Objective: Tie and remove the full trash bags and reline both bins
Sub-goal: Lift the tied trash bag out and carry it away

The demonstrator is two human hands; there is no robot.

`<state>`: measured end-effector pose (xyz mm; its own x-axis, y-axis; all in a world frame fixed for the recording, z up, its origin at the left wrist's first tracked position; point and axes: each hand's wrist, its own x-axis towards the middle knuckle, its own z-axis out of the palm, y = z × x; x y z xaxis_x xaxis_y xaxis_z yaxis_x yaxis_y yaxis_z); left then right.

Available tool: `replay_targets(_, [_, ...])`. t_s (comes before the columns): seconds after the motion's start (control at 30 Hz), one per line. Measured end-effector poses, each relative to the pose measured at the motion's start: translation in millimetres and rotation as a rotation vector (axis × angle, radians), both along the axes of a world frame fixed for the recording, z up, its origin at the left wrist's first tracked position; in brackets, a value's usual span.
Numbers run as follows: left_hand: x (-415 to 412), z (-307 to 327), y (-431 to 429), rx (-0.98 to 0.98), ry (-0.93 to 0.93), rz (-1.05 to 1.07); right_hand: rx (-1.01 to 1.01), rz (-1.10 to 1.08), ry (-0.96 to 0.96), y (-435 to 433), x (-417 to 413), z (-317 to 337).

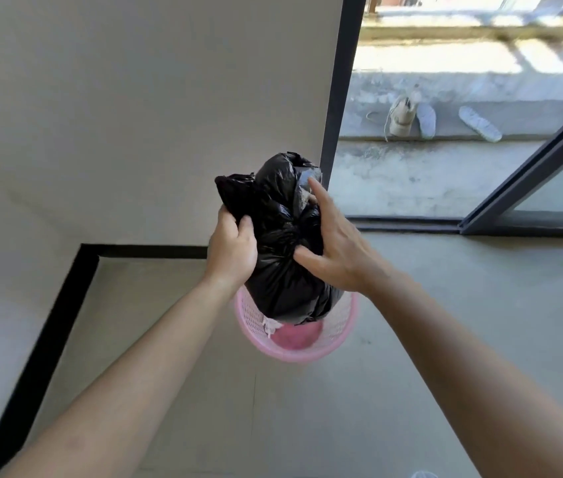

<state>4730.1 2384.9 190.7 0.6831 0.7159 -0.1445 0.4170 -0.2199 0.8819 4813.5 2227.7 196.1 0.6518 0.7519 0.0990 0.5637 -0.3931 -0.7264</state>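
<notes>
A full black trash bag (283, 277) is lifted partly out of a pink mesh bin (338, 343) that stands on the floor by the wall. My left hand (231, 250) grips a bunched end of the bag's top at its left side. My right hand (337, 246) rests against the bag's right side, fingers spread, thumb pressing near the gathered neck. The bag's bottom still hangs inside the bin's rim. The pink bin floor shows beneath it, with a scrap of white at the left inside wall.
A white wall with black skirting (49, 326) runs at left. An open sliding door with a dark frame (528, 198) leads to a concrete balcony holding several shoes (411, 119). A whitish object (424, 474) peeks in at the bottom edge.
</notes>
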Motion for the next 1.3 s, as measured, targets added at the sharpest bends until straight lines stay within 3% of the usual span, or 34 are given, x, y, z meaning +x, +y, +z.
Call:
replay_targets(0.23, [-6.2,302.5,1.8,-0.008,-0.094,0.092,0.108,0.023,-0.127,-13.2,-0.5,293.4])
replay_targets(0.4, [-13.0,513.5,-18.1,0.101,-0.19,0.016,0.095,0.025,-0.287,-29.9,1.7,494.2])
replay_targets(0.53, [-27.2,617.4,-44.0,-0.115,-0.296,0.021,0.171,-0.009,-0.394,-55.2,-5.7,597.3])
replay_targets(0.6, [-31.5,640.2,-53.7,-0.22,-0.302,0.015,0.182,-0.019,-0.458,-69.1,-11.2,623.1])
replay_targets(0.73, [-28.0,660.0,-76.1,-0.214,-0.372,-0.155,0.153,-0.061,-0.525,-95.1,-25.9,641.6])
replay_targets(0.93, [4.4,656.1,-136.4,-0.375,-0.369,-0.479,0.053,-0.417,-0.481,-174.5,-64.8,648.3])
replay_targets(1.1, [1.9,655.9,-263.3,-0.481,-0.294,-0.862,-0.105,-0.797,-0.404,-291.0,-137.8,644.5])
replay_targets(1.3, [-83.8,690.8,-457.3,-0.511,-0.291,-1.368,-0.155,-1.291,-0.414,-452.8,-285.9,668.5])
